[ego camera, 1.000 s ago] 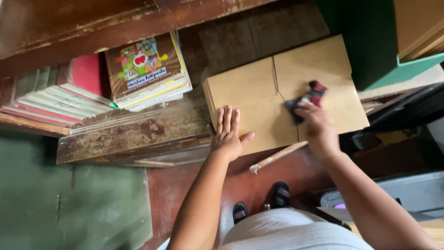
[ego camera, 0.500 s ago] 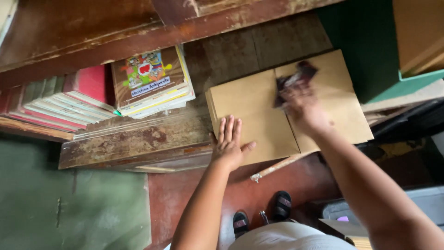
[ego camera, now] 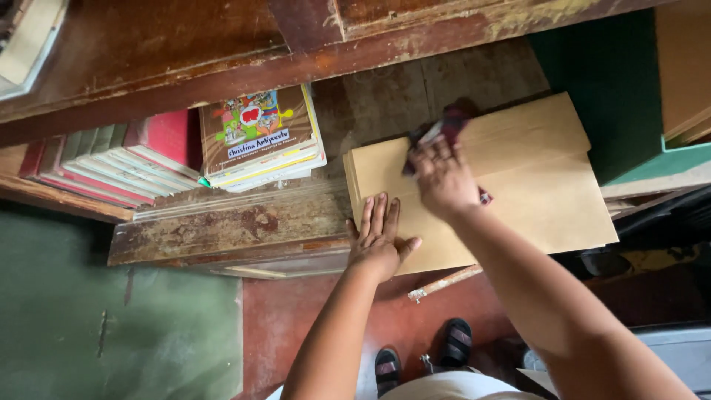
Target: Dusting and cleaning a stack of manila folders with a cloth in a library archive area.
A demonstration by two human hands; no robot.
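Before you a worn wooden shelf (ego camera: 222,230) carries a flat tan cardboard box (ego camera: 533,185) at its right end, beside a stack of books (ego camera: 259,141). Your left hand (ego camera: 378,241) lies flat and open on the box's near left corner. Your right hand (ego camera: 443,178) is closed around a dark red cloth (ego camera: 452,122), pressing it on the box's far edge.

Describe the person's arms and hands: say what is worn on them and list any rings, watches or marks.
Both arms are bare along all that shows, with no sleeves in view. The left hand has no ring, watch or glove, and its wrist is plain. The right hand also appears bare, with no ring or band that can be made out, though it is slightly blurred. No marks show on either forearm.
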